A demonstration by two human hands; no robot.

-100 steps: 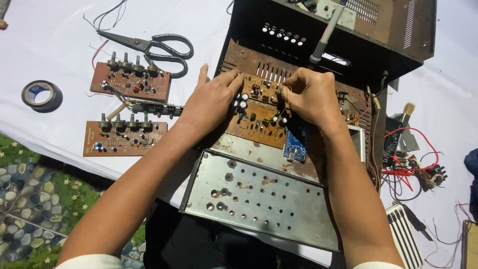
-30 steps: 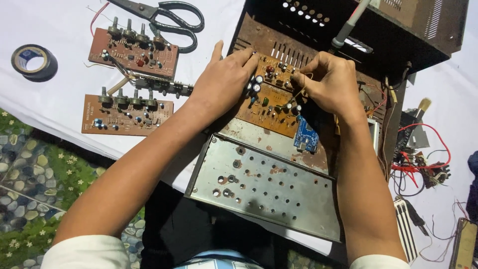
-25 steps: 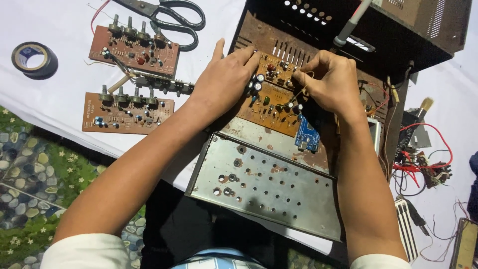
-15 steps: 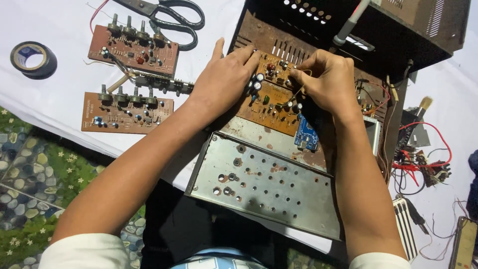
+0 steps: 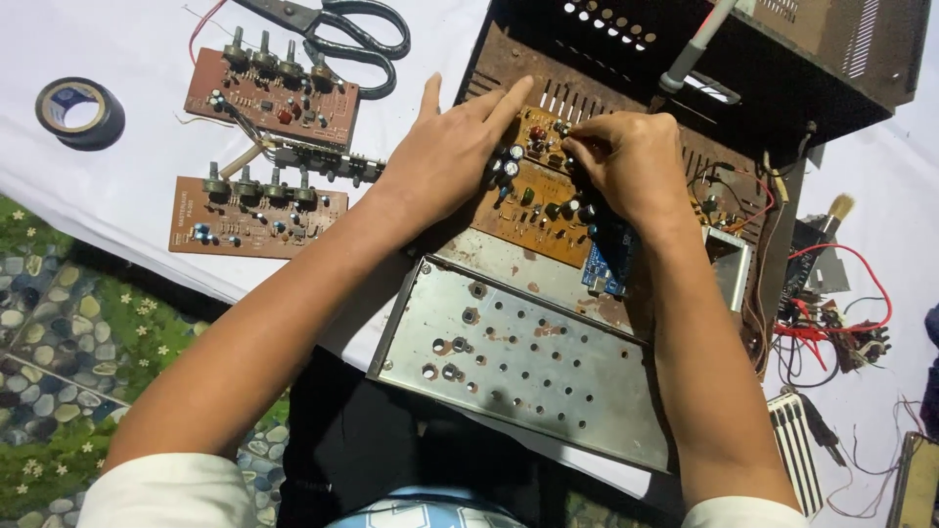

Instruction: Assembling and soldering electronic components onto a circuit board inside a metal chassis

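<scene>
A brown circuit board (image 5: 536, 210) with capacitors lies inside a rusty metal chassis (image 5: 548, 293). My left hand (image 5: 445, 156) rests flat on the board's left edge, fingers stretched toward its far corner. My right hand (image 5: 631, 161) is curled over the board's upper right part, fingertips pinched at small components there; what they pinch is hidden. A small blue module (image 5: 608, 269) sits just below my right wrist. The chassis' perforated metal front panel (image 5: 518, 362) faces me.
Two more brown boards with knobs, the upper board (image 5: 274, 93) and the lower board (image 5: 256, 215), lie on the white cloth at left, with scissors (image 5: 337, 24) and a roll of black tape (image 5: 78, 110). A black cover (image 5: 782, 68) stands behind. Red and black wires (image 5: 831, 323) tangle at right.
My right hand's fingers have curled tighter over the board's upper right. The left hand stays pressed on the board's edge. The view shifted slightly.
</scene>
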